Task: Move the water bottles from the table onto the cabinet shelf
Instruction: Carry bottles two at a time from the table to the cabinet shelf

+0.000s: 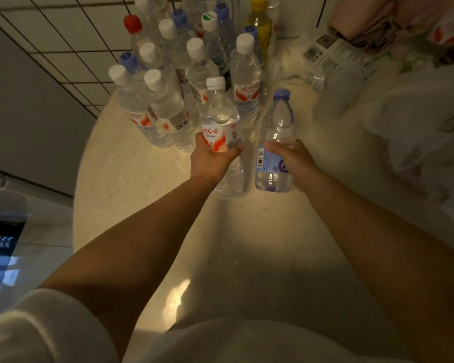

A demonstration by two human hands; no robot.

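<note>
The table (121,179) is round and pale; its left edge curves past a tiled floor (50,35). On the table's near half, from the two held bottles back to the person's body, the top is bare. The far half carries a cluster (184,64) of upright bottles, packed close, with white, blue, red, green and yellow caps. To the right of the cluster, bags (351,64) and wrapped goods cover the table's right side.

Left hand (210,161): fingers and thumb are wrapped around the white-cap bottle (220,119) at the lower edge of its red-and-white label. The bottle stands upright at the near edge of the cluster, close to the bottles behind it. Its base (231,184) shows below the hand; whether it rests on the table cannot be told.

Right hand (296,161): the thumb and fingers are curled around the blue-cap bottle (275,127) at its label, roughly mid-height. This bottle is just right of the white-cap bottle, with a narrow gap between them, and apart from the bags
</note>
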